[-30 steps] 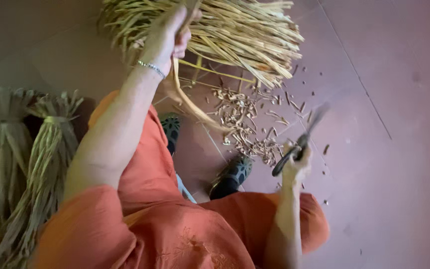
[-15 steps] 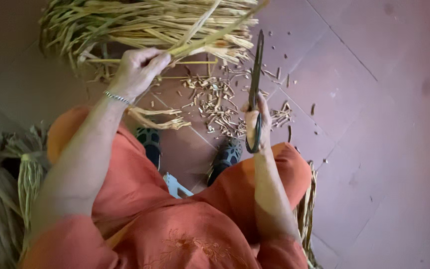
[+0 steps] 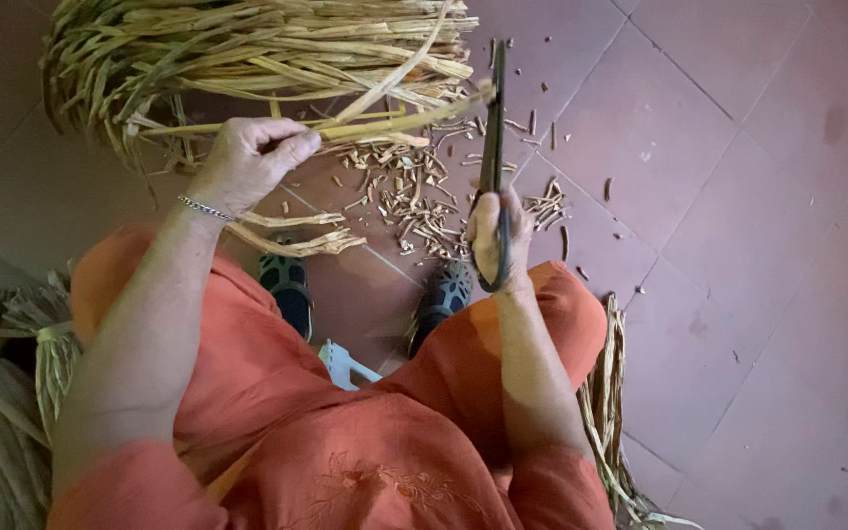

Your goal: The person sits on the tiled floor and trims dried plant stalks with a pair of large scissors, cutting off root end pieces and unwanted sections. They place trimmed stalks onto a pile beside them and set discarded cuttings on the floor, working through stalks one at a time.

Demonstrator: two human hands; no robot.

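Above the scattered offcuts [image 3: 414, 201], the left hand [image 3: 247, 162] pinches a pale reed strip [image 3: 385, 118], now drawn level; the right hand [image 3: 498, 236], fisted on the shears [image 3: 494, 147], has swung them upright, seemingly meeting its tip.

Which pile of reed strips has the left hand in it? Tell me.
The big loose pile ahead of the feet: the left hand draws strips from it toward the scissors in the right hand. The other bundles lie untouched beside the legs.

Straw pile [image 3: 247, 49] cut off by top edge.
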